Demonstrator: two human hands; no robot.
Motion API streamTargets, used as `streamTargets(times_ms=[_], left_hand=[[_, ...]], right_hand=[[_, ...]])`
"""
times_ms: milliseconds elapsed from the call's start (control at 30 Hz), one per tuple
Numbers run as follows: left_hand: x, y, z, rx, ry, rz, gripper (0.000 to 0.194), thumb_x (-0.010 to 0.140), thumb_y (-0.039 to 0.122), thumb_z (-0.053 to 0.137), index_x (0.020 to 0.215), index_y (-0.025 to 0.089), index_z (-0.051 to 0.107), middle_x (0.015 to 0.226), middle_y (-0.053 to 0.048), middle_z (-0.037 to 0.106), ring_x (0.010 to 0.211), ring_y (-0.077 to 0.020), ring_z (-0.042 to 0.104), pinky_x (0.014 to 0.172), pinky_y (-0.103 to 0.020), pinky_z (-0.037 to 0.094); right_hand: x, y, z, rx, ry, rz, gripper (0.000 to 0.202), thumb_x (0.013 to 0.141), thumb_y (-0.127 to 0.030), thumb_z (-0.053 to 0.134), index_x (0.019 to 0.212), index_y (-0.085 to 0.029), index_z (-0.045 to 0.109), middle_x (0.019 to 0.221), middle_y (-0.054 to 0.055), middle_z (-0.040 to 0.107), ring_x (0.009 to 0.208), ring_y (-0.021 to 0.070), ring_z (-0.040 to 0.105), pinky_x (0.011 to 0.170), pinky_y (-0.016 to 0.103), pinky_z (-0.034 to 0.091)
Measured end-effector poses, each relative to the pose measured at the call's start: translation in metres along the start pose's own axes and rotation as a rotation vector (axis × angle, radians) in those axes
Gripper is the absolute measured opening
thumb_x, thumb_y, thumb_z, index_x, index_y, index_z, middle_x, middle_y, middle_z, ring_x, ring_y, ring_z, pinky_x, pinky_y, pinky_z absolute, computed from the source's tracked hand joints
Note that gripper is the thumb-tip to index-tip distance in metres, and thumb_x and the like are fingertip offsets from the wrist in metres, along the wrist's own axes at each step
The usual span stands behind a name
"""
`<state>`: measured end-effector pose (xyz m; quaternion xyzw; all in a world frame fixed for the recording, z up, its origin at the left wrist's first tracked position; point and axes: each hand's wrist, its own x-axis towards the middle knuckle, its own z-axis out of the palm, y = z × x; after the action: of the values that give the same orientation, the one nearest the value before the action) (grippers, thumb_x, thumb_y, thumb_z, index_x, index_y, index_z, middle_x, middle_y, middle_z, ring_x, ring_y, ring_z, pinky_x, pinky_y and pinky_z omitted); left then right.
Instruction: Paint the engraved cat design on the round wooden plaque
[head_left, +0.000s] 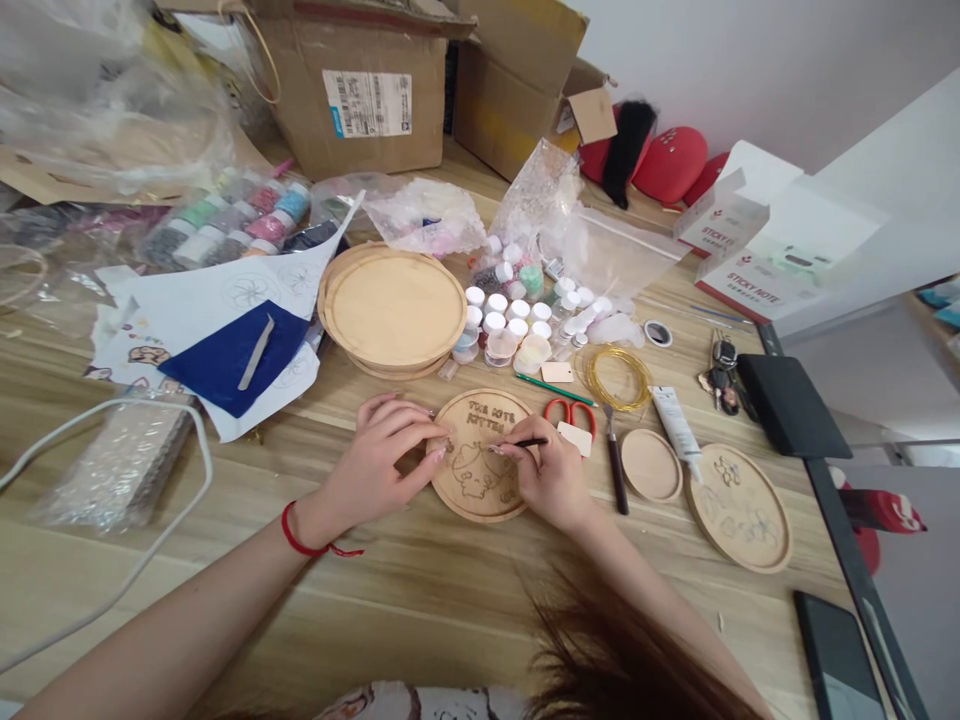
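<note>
On the near middle of the wooden table (pixel 225 600), the left hand (pixel 382 455) presses fingertips on the round engraved wooden disc (pixel 480 455) to steady it — the right hand (pixel 551 480) pinches a thin dark pen (pixel 517 443), tip down on it.

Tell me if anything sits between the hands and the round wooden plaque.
Nothing visible does. The left hand rests its fingertips on the round wooden plaque at its left edge, and the right hand lies on it, holding a thin black tool over the engraving.

The round wooden plaque (pixel 480 455) bears engraved lettering, roughly "THE CUTE KITTEN". Right of it, two white boxes (pixel 757 285) read "STICKY NOTE". The cardboard box's label (pixel 367 103) is illegible.
</note>
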<state>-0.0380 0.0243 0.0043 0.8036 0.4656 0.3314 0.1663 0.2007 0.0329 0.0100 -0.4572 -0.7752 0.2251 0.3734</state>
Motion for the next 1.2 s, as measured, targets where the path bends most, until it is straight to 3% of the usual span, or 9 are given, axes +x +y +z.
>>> streamTargets(times_ms=[133, 500, 900, 1033, 1200], left_hand=[[0.000, 0.000, -0.001, -0.004, 0.010, 0.011, 0.014, 0.089, 0.026, 0.058, 0.100, 0.025, 0.067, 0.096, -0.002, 0.071, 0.100, -0.0206, 0.063, 0.104, -0.045, 0.038], [0.001, 0.002, 0.000, 0.002, 0.002, 0.005, 0.016, 0.088, 0.024, 0.058, 0.101, 0.025, 0.067, 0.096, -0.002, 0.071, 0.100, -0.0206, 0.063, 0.105, -0.045, 0.037], [0.000, 0.001, -0.001, -0.001, -0.003, 0.014, 0.016, 0.088, 0.022, 0.059, 0.101, 0.025, 0.066, 0.096, -0.001, 0.071, 0.102, -0.0207, 0.063, 0.106, -0.046, 0.036], [0.000, 0.001, -0.001, -0.004, -0.004, 0.013, 0.015, 0.088, 0.022, 0.059, 0.101, 0.025, 0.066, 0.096, -0.001, 0.071, 0.102, -0.0204, 0.062, 0.106, -0.046, 0.035], [0.001, 0.001, -0.001, -0.022, -0.002, 0.019, 0.016, 0.088, 0.023, 0.059, 0.103, 0.025, 0.067, 0.095, -0.001, 0.070, 0.101, -0.0201, 0.062, 0.105, -0.045, 0.036]], right_hand=[[0.001, -0.001, -0.001, 0.010, -0.003, 0.019, 0.011, 0.088, -0.013, 0.055, 0.085, -0.024, 0.054, 0.076, 0.003, 0.066, 0.069, 0.0186, 0.065, 0.062, 0.031, 0.053], [-0.007, -0.002, 0.008, -0.023, 0.004, -0.194, 0.018, 0.087, -0.007, 0.050, 0.087, -0.024, 0.053, 0.074, 0.004, 0.061, 0.072, 0.0207, 0.059, 0.062, 0.036, 0.052], [-0.019, -0.014, 0.018, -0.303, -0.038, -0.479, 0.020, 0.086, -0.004, 0.046, 0.083, -0.023, 0.054, 0.076, 0.007, 0.064, 0.073, 0.0221, 0.059, 0.064, 0.038, 0.051], [-0.016, -0.016, 0.014, -0.173, -0.007, -0.340, 0.020, 0.087, -0.005, 0.049, 0.085, -0.023, 0.056, 0.076, 0.006, 0.066, 0.072, 0.0214, 0.061, 0.063, 0.036, 0.052], [-0.005, -0.008, -0.003, 0.136, 0.126, 0.213, 0.005, 0.088, -0.018, 0.060, 0.087, -0.023, 0.059, 0.081, 0.006, 0.072, 0.076, 0.0216, 0.068, 0.069, 0.036, 0.055]])
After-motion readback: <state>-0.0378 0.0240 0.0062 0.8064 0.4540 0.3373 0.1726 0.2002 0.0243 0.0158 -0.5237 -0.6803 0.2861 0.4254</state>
